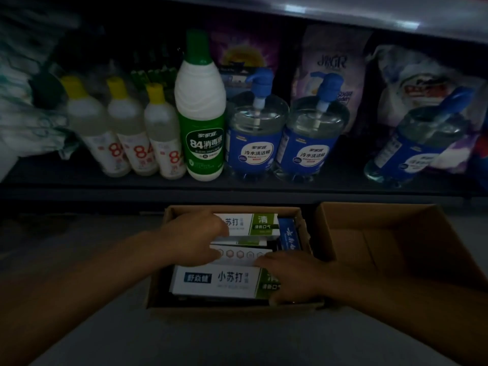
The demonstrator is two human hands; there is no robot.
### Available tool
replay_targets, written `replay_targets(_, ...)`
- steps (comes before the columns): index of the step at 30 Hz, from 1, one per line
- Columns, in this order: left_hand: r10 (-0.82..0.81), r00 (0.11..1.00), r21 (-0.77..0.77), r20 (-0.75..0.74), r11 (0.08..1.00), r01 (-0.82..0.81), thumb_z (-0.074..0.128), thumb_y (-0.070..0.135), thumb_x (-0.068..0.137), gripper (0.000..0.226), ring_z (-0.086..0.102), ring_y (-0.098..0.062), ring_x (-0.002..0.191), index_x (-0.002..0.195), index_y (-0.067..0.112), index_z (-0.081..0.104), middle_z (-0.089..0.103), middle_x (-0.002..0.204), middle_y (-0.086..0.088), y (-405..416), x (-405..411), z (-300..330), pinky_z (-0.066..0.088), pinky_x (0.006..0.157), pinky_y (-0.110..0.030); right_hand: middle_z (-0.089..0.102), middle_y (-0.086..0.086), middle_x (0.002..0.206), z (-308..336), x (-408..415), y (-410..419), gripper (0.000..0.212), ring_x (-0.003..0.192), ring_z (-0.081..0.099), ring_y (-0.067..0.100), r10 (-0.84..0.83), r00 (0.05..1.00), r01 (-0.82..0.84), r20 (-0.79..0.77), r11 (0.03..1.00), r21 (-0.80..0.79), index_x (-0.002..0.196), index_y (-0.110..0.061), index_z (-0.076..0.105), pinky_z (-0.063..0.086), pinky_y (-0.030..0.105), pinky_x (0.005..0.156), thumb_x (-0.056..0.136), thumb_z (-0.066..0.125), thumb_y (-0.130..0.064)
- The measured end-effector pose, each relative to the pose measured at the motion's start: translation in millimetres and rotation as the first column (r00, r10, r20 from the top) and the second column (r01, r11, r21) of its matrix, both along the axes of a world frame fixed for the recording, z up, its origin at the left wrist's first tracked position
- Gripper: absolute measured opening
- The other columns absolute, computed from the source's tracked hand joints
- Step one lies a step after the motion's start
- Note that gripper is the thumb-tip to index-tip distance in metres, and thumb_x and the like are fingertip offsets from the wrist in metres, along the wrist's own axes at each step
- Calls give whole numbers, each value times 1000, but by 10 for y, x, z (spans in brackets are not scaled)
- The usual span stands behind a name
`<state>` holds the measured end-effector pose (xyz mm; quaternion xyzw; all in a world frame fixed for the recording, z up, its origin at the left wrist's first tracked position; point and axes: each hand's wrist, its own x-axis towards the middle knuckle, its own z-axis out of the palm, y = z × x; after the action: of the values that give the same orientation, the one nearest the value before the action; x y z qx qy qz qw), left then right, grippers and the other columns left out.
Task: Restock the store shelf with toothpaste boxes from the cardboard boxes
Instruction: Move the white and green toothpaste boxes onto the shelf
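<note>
Nearest, the right hand (287,276) rests with curled fingers on the green end of the front toothpaste box (221,282), which lies in the small cardboard box (158,291) on the floor. Just beyond, the left hand (192,236) closes around the end of a second toothpaste box (250,224). An open carton (390,233) stands beside it, below the shelf (237,184) of disinfectant bottles (202,107) and pump bottles (253,133).
</note>
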<state>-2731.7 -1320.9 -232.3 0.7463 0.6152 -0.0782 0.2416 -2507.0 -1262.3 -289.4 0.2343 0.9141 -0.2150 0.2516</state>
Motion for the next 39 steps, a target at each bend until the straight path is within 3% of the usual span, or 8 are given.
replay_targets(4, -10, 1000, 26, -14, 1000, 11, 64, 37, 86, 41, 55, -9, 110, 125, 24, 61, 59, 128, 6, 15, -45, -8, 47, 93, -29, 43, 4, 143, 15, -37, 59, 74, 127, 43, 20, -1, 999, 2, 40, 999, -49, 146, -21, 33, 42, 34, 100, 84, 70, -38)
replay_targets(11, -24, 1000, 55, 17, 998, 23, 65, 36, 86, 38, 59, -9, 100, 123, 26, 63, 65, 117, 6, 99, -70, 157, 50, 85, -29, 49, 3, 136, 160, -52, 120, 72, 121, 47, 19, 54, 998, -53, -21, 997, 52, 140, -17, 39, 46, 36, 98, 79, 72, -40)
replay_targets(18, -33, 998, 111, 59, 994, 26, 65, 35, 87, 21, 63, -8, 81, 102, 22, 70, 70, 94, 5, 224, -159, 787, 53, 73, -31, 52, -6, 127, 1089, -30, 274, 65, 109, 50, 10, 97, 991, -75, -97, 976, 206, 135, -25, 41, 41, 23, 90, 80, 69, -44)
replay_targets(22, -20, 998, 175, 60, 985, 9, 64, 42, 87, 23, 55, -3, 67, 80, 20, 63, 63, 77, 5, 303, -229, 1368, 44, 61, -22, 58, -5, 111, 1825, 18, 387, 54, 93, 55, 13, 163, 971, -70, -174, 891, 448, 123, -23, 48, 47, 29, 76, 78, 64, -49)
replay_targets(25, -10, 999, 195, 48, 981, 0, 60, 58, 82, 52, 63, -5, 78, 101, 10, 67, 67, 91, -6, 370, -302, 1922, 53, 72, -25, 59, -3, 112, 2405, 64, 471, 57, 95, 58, 16, 224, 941, -26, -253, 794, 607, 125, -21, 49, 46, 30, 72, 77, 62, -50)
replay_targets(31, 26, 966, 114, 258, 992, -57, 69, 34, 86, 35, 68, -2, 95, 117, 20, 68, 72, 108, 12, 443, -405, 2963, 54, 88, -27, 67, 0, 101, 3378, 153, 694, 68, 82, 65, 22, 279, 912, 79, -299, 597, 798, 123, -19, 53, 52, 33, 60, 63, 64, -48)
replay_targets(35, 65, 926, 143, 372, 982, -127, 72, 17, 85, 29, 68, -10, 99, 113, 12, 69, 73, 106, 5, 581, -442, 3376, 53, 92, -30, 66, 2, 106, 3774, 147, 854, 70, 87, 65, 24, 288, 897, 140, -337, 537, 832, 126, -17, 52, 54, 37, 64, 63, 60, -48)
replay_targets(39, 133, 917, 219, 375, 949, -227, 73, 12, 82, 27, 70, -14, 96, 109, 9, 70, 75, 101, 1, 791, -471, 3617, 53, 93, -36, 62, 2, 113, 3998, 58, 1054, 65, 92, 61, 20, 322, 880, 166, -350, 482, 860, 131, -19, 46, 44, 27, 66, 74, 66, -43)
